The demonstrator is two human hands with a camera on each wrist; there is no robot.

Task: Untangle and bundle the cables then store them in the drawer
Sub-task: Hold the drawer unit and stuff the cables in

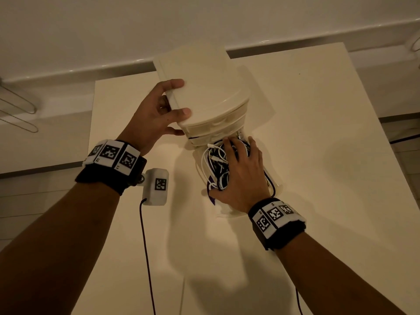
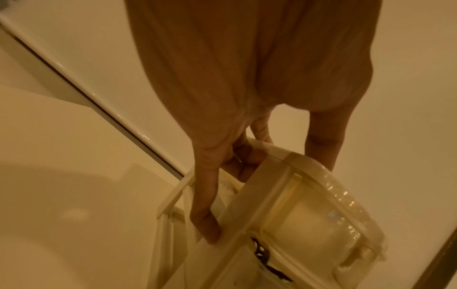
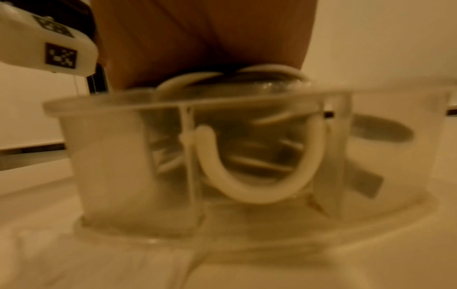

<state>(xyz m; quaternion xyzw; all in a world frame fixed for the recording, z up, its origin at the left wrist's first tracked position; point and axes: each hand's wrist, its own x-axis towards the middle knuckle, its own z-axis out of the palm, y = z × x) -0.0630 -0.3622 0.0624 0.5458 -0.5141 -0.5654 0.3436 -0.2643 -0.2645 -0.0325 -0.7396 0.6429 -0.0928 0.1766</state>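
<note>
A small cream plastic drawer unit (image 1: 204, 92) stands on the white table (image 1: 329, 155). Its bottom drawer (image 1: 278, 186) is pulled out toward me and is full of white and purple cables (image 1: 213, 162). My left hand (image 1: 176, 103) grips the unit's left edge, fingers on top and thumb at the front corner; the left wrist view shows these fingers (image 2: 205, 215) curled round the unit's frame (image 2: 309, 215). My right hand (image 1: 234, 164) lies flat on the cables, fingers straight, pressing them down. Through the clear drawer front (image 3: 118, 156), a white cable loop (image 3: 247, 191) shows under the palm (image 3: 197, 39).
The table's left edge (image 1: 93, 133) and far edge run near the wall's skirting (image 1: 91, 69). Wire hangers (image 1: 16, 105) lie on the floor at the left. A dark cord (image 1: 147, 258) hangs from the left wrist camera (image 1: 156, 189) over the near table.
</note>
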